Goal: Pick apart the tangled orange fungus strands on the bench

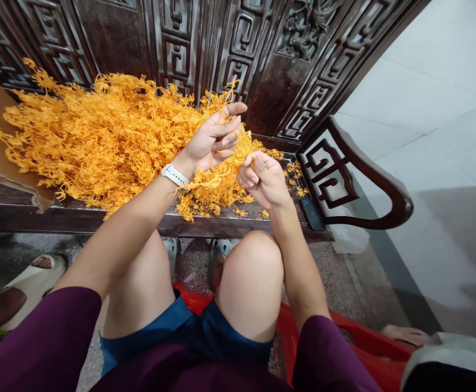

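A big heap of orange, stringy, soft-looking pieces with spiky ends (111,136) lies on a dark wooden bench. Above its right side is my left hand (215,136), with a white watch (174,175) at the wrist. Its fingers are curled around an orange strand (218,154), and one finger points out to the right. Just to the right and a little nearer to me, my right hand (264,177) has thumb and forefinger pinched together at a thin orange strand. The far tip of that strand is hidden by the fingers.
The carved bench back (197,43) rises behind the heap, and a curved armrest (388,201) stands at the right. A dark phone (311,212) lies beside the armrest. Cardboard (1,147) is at the left. Another person's shoe (37,283) shows on the floor.
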`<action>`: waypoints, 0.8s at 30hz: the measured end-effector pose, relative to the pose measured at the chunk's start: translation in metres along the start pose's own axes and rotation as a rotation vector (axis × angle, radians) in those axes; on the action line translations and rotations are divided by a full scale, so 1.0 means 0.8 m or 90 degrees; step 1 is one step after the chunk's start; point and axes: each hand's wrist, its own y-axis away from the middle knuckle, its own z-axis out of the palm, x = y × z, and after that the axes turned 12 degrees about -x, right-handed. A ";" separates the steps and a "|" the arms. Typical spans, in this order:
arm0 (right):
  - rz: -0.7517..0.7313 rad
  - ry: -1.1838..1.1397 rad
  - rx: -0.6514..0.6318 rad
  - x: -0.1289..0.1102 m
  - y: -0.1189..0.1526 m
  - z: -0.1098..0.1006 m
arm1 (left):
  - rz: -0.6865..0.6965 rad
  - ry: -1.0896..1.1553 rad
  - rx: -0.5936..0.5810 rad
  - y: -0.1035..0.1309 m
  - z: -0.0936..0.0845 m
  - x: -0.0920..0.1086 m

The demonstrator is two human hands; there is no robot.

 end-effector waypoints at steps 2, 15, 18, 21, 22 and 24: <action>-0.003 0.015 -0.002 0.002 0.000 -0.002 | 0.007 -0.021 0.004 -0.003 -0.008 0.004; -0.100 0.530 0.018 -0.013 0.028 0.029 | 0.151 -0.071 0.254 -0.042 -0.091 0.002; -0.132 0.553 0.029 -0.023 0.035 0.045 | 0.169 -0.114 0.227 -0.035 -0.130 0.029; -0.116 0.493 0.073 -0.019 0.028 0.043 | 0.142 -0.174 0.165 -0.023 -0.125 0.039; -0.106 0.461 0.086 -0.016 0.025 0.039 | 0.136 -0.177 0.151 -0.019 -0.114 0.038; -0.098 0.395 0.099 -0.010 0.020 0.033 | 0.115 -0.160 0.112 -0.015 -0.087 0.029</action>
